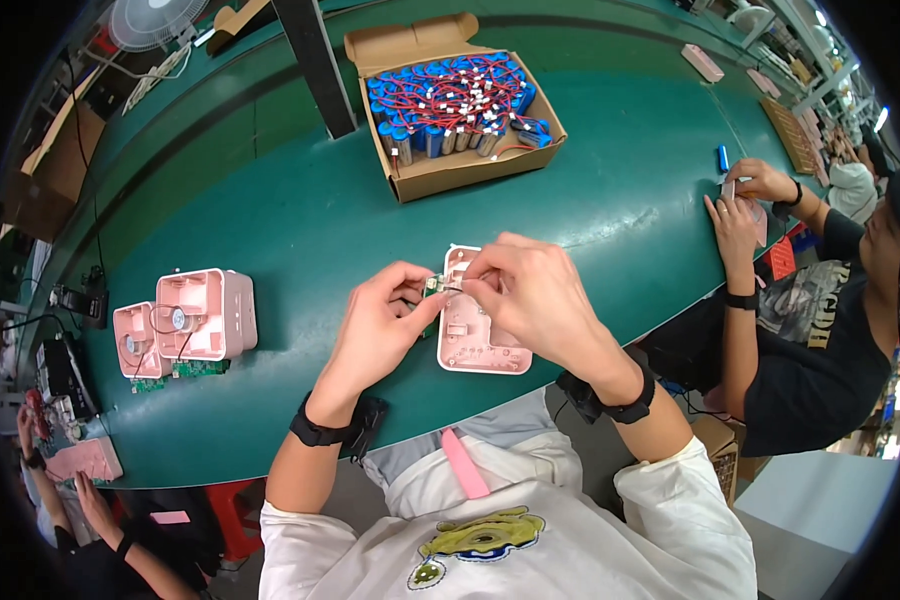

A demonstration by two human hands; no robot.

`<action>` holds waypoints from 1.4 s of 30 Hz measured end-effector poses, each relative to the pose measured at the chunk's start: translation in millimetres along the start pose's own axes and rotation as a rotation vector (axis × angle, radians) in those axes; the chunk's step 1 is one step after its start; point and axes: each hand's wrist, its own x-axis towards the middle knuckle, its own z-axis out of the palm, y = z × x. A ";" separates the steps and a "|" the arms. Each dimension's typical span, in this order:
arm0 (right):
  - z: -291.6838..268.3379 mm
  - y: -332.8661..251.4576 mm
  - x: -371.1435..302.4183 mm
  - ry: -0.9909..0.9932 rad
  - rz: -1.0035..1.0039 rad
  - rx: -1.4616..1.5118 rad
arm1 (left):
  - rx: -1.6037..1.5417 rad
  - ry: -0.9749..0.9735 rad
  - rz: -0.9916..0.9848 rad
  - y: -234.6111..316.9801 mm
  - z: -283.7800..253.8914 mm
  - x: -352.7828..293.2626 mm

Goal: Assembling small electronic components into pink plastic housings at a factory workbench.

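l hand (372, 322) pinches sm green pcb (433, 286) at l edge of pink shell (475, 350); r hand (538, 300) right alongside, grip narrow, can't tell what's held.

The person wears a loose white T-shirt (590, 550) with wide short sleeves, the left sleeve (305, 550) and the right sleeve (685, 510) both creased into soft folds. A yellow-green cartoon print (482, 535) outlined in dark blue crosses the front, with a smaller round motif (427, 573) beside it. Below the hem, light grey cloth (525, 415) covers the lap. Left hand (380, 325) and right hand (540, 300) are ungloved. A black strap (315, 430) circles the left wrist, another black strap (638, 402) the right; each carries a dark, blocky attachment.
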 end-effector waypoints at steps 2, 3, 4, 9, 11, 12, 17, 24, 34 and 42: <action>10.8 1.6 2.6 0.008 0.004 0.024 | 0.054 0.054 0.115 -0.2 1.8 0.0; 15.3 2.7 3.8 0.019 0.007 0.047 | 0.053 0.054 0.114 1.8 2.4 -0.5; 17.7 3.0 4.5 0.031 0.009 0.069 | 0.113 0.067 0.157 4.2 2.2 -1.6; 15.6 -2.7 8.6 -0.008 0.063 0.063 | 0.257 0.116 0.277 18.9 1.9 -3.3; 19.7 -1.3 9.1 0.019 0.067 0.079 | 0.267 0.128 0.295 22.0 2.7 -5.0; 20.2 -2.0 9.6 0.033 0.069 0.086 | 0.311 0.138 0.312 23.3 3.6 -7.8; 22.9 -14.0 4.9 0.012 0.103 0.052 | 0.477 0.204 0.400 25.7 6.8 -16.3; 29.0 -19.0 6.5 0.034 0.088 0.100 | 0.531 0.210 0.444 22.9 2.9 -20.2; 15.9 -12.4 8.7 0.023 0.062 0.033 | 0.453 0.113 0.409 32.4 5.6 -5.5; -81.0 24.8 62.7 -0.096 0.068 -0.266 | 0.266 0.118 0.200 33.8 -1.3 -12.6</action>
